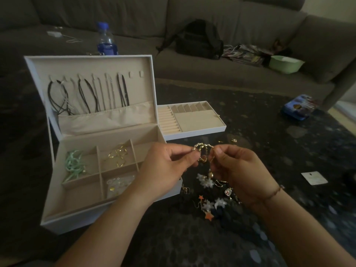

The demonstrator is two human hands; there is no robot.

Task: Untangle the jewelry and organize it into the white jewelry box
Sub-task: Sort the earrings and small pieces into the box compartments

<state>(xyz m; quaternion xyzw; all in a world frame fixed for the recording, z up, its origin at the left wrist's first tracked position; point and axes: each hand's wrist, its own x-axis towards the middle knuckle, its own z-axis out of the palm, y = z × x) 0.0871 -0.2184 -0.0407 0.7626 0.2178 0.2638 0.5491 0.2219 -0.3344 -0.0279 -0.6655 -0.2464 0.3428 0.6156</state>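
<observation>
1. Gold jewelry [203, 151], a tangled cluster of chunky hoops, sits raised above the dark rug [269, 132], just right of the white jewelry box [57, 214].
2. I see the left hand [165, 166] pinching the cluster's left side, thumb and forefinger curled onto it.
3. I see the right hand [237, 170] pinching the right side the same way; the two hands sit close together, joined only by the gold piece. A thin bracelet [273, 191] circles the right wrist.
4. Below the hands a loose jewelry pile [213, 197] lies on the rug: white flower shapes, orange stars, small gold bits. I cannot tell whether a strand from the held cluster runs down into it.
5. The box stands open, lid upright. Dark and pale cord necklaces [86, 93] hang from hooks inside the lid, ends tucked in a fabric pocket.
6. In the base compartments: mint green ribbon [74, 164] at left, gold pieces [118, 155] in the rear middle cell, small pale items [118, 185] in the front middle cell.
7. A removed tray [192, 120] with ring rolls rests on the rug behind and right of the box.
8. Two tiny gold pieces [234, 140] lie on the rug beyond the hands.
9. Farther out: a blue-capped bottle [106, 39] behind the lid, a black bag [200, 39] and a green bowl [286, 63] on the grey sofa [212, 74], a blue tin [298, 106] and a white card [314, 177] on the rug at right.
</observation>
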